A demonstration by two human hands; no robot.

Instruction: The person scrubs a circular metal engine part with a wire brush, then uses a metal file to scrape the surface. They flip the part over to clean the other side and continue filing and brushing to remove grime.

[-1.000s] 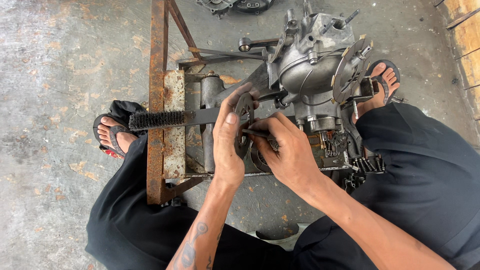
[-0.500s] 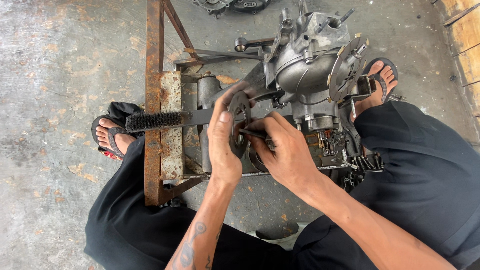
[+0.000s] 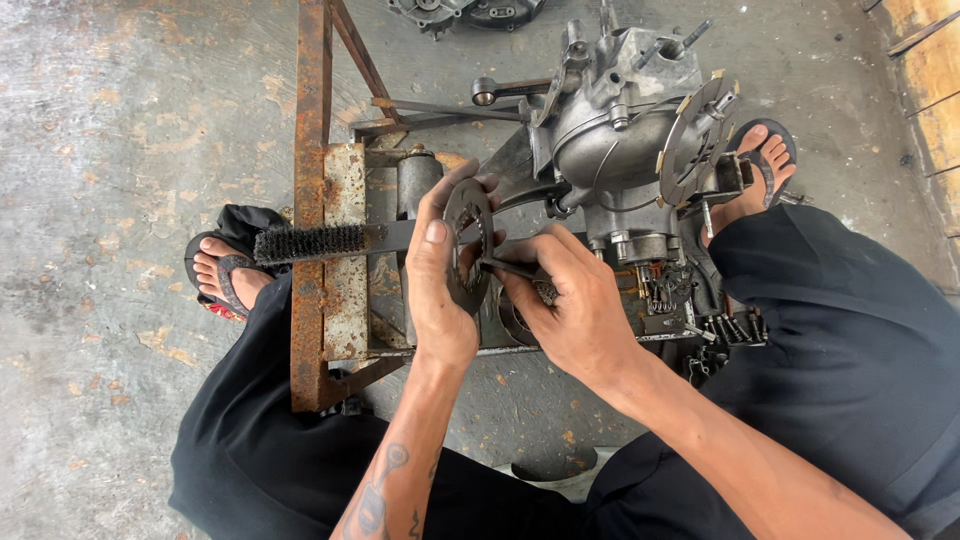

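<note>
**Disc held up on edge over the rusty stand**

Since a second ago the dark toothed disc (image 3: 466,245) has stayed between the two hands, but it now stands more upright, nearer the left thumb. The left hand (image 3: 440,285) is clamped on the disc, thumb across its face and fingers curled behind its rim. The right hand (image 3: 570,305) is closed around a slim dark tool (image 3: 510,267), whose tip meets the disc's inner edge.

Room is tight. The grey engine case (image 3: 610,130) sits just beside the hands on the right, with its round plate (image 3: 695,135) near the right foot. A wire brush (image 3: 310,242) lies across the rusty steel stand (image 3: 310,200), its handle running under the left hand. Small loose parts (image 3: 700,310) crowd the stand's right end by the right knee. Open space lies to the left, beyond the stand's upright rail.

The person squats on a stained, patchy concrete floor (image 3: 110,150), sandalled feet either side of the stand. Timber boards (image 3: 930,70) edge the upper right corner.
</note>
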